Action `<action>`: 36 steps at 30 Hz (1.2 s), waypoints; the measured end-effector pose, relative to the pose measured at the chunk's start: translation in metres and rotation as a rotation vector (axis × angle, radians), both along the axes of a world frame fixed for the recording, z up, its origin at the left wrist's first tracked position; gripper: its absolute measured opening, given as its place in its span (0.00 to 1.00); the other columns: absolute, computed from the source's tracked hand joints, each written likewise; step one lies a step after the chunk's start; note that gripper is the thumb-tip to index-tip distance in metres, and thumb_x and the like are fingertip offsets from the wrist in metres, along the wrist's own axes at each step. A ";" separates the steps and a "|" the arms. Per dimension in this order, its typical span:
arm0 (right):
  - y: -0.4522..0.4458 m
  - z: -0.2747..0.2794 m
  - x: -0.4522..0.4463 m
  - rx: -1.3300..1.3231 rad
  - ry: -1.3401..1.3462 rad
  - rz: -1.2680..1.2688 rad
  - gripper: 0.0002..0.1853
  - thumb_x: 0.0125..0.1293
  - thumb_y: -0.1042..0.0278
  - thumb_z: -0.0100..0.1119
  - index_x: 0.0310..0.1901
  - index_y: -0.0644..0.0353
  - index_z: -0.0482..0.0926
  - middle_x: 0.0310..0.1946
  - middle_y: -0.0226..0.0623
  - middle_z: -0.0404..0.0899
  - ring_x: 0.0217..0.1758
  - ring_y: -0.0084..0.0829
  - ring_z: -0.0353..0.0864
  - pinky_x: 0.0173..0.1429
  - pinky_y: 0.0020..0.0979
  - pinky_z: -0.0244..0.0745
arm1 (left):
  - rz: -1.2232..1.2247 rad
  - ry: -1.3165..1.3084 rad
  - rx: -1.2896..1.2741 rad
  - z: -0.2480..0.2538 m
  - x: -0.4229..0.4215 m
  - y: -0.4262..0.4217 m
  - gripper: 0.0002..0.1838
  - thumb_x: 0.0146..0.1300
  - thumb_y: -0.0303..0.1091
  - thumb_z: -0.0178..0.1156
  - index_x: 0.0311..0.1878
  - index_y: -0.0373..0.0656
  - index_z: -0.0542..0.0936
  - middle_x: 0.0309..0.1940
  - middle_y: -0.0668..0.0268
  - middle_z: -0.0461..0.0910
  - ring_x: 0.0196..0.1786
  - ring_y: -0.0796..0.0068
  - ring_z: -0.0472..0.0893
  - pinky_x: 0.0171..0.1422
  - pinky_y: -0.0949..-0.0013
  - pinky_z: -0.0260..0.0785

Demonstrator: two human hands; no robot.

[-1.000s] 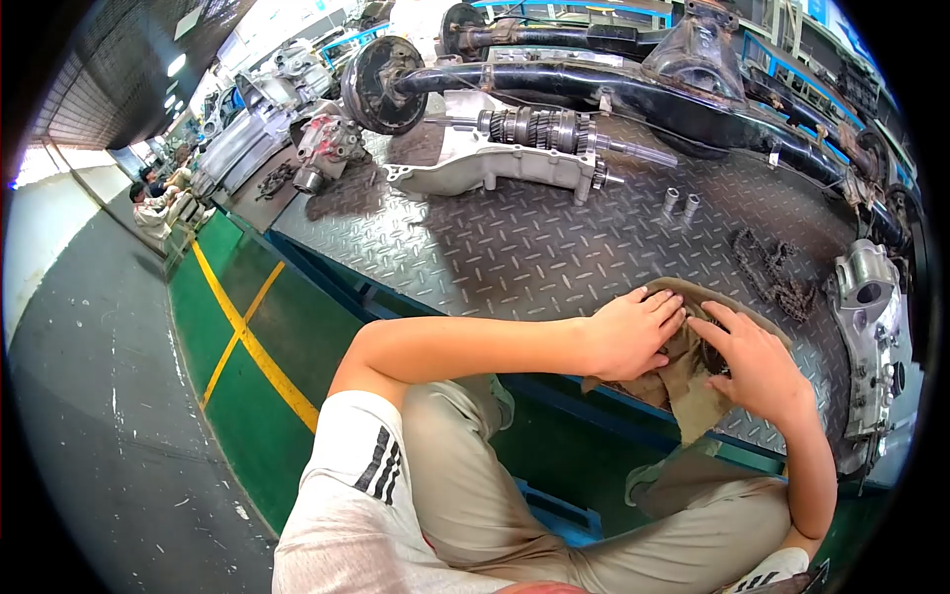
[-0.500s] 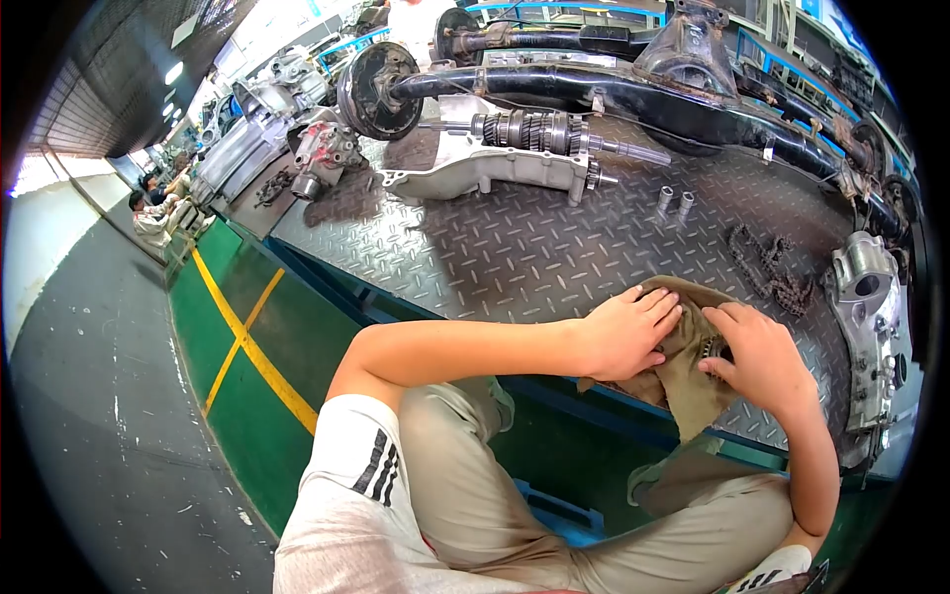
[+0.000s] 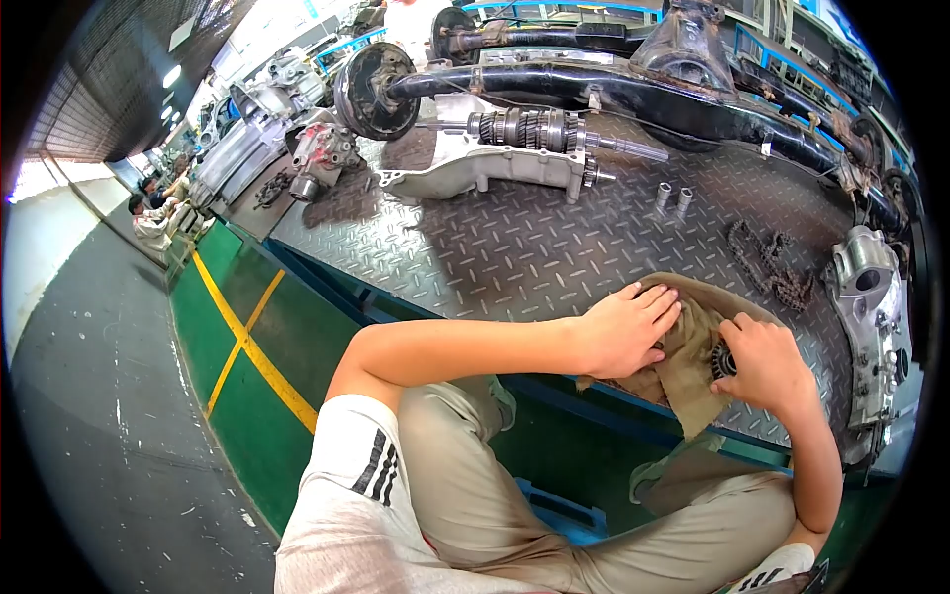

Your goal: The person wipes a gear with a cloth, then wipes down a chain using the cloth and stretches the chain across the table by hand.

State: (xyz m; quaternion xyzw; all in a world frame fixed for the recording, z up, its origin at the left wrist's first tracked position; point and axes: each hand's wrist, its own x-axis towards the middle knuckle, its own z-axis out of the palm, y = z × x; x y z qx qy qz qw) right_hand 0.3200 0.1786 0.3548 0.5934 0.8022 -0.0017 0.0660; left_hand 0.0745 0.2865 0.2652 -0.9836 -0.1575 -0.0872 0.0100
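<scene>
An olive-brown cloth (image 3: 693, 381) lies over the near edge of the metal table. My left hand (image 3: 623, 335) rests on it, palm down with the fingers stretched out. At the cloth's right side, my right hand (image 3: 774, 364) is closed around a small dark toothed gear (image 3: 724, 361). Only the gear's left part shows; the fingers and thumb hide the rest. Beyond the hands, two small metal sleeves (image 3: 673, 198) stand upright. A dark chain (image 3: 770, 267) lies loosely to the right of them.
A gearbox housing half (image 3: 475, 173) carries a shaft with gears (image 3: 524, 131). A long black axle (image 3: 574, 87) spans the back of the diamond-plate table (image 3: 534, 247). A cast housing (image 3: 871, 327) stands at right, a red-marked metal part (image 3: 327, 148) at left. People sit far left.
My right hand has shifted slightly right with the gear, and more of the gear's toothed edge shows. My left hand stays in place on the cloth.
</scene>
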 end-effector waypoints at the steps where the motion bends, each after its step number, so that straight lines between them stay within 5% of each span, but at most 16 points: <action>1: 0.000 0.001 0.000 -0.034 -0.012 -0.027 0.33 0.46 0.52 0.88 0.50 0.58 0.83 0.45 0.42 0.83 0.51 0.47 0.87 0.52 0.47 0.83 | 0.002 0.005 -0.007 0.001 0.000 0.000 0.40 0.81 0.52 0.56 0.82 0.29 0.63 0.83 0.44 0.63 0.86 0.49 0.64 0.86 0.47 0.59; 8: 0.001 0.020 -0.021 0.034 0.018 0.067 0.28 0.47 0.58 0.84 0.49 0.57 0.81 0.44 0.43 0.82 0.49 0.49 0.87 0.50 0.48 0.83 | -0.002 0.031 -0.016 0.006 0.000 0.000 0.40 0.81 0.53 0.55 0.82 0.29 0.63 0.84 0.44 0.63 0.86 0.49 0.63 0.87 0.48 0.58; 11: 0.006 0.021 -0.027 0.219 0.264 0.051 0.28 0.48 0.61 0.80 0.49 0.58 0.77 0.43 0.44 0.80 0.49 0.51 0.86 0.50 0.47 0.82 | 0.013 0.019 -0.019 0.002 0.001 -0.001 0.41 0.81 0.53 0.55 0.82 0.29 0.63 0.83 0.45 0.64 0.86 0.49 0.64 0.88 0.48 0.57; 14: 0.017 0.015 -0.031 0.246 0.613 -0.013 0.28 0.50 0.67 0.80 0.49 0.62 0.74 0.43 0.46 0.79 0.47 0.52 0.83 0.51 0.47 0.80 | 0.025 -0.028 -0.095 0.003 0.001 0.000 0.47 0.80 0.52 0.58 0.86 0.28 0.50 0.81 0.41 0.65 0.85 0.46 0.65 0.88 0.48 0.57; 18: 0.024 0.002 -0.030 0.315 0.757 -0.099 0.29 0.49 0.71 0.81 0.51 0.63 0.74 0.43 0.46 0.77 0.44 0.46 0.81 0.51 0.40 0.80 | 0.000 -0.055 -0.324 0.019 -0.005 0.007 0.55 0.78 0.52 0.62 0.87 0.26 0.40 0.77 0.35 0.69 0.80 0.40 0.70 0.84 0.50 0.64; 27: 0.025 -0.018 -0.035 0.196 0.881 -0.027 0.33 0.48 0.74 0.84 0.53 0.62 0.74 0.47 0.43 0.78 0.49 0.42 0.84 0.55 0.39 0.81 | 0.001 -0.070 -0.392 0.033 -0.006 0.015 0.57 0.71 0.52 0.70 0.85 0.25 0.48 0.62 0.37 0.81 0.65 0.38 0.82 0.65 0.46 0.78; 36: 0.019 -0.012 -0.041 0.139 0.891 -0.024 0.35 0.47 0.70 0.87 0.54 0.63 0.75 0.50 0.45 0.79 0.54 0.46 0.83 0.61 0.41 0.81 | -0.029 -0.176 -0.248 0.025 0.001 0.006 0.53 0.69 0.52 0.71 0.83 0.27 0.55 0.61 0.39 0.82 0.65 0.40 0.82 0.68 0.48 0.77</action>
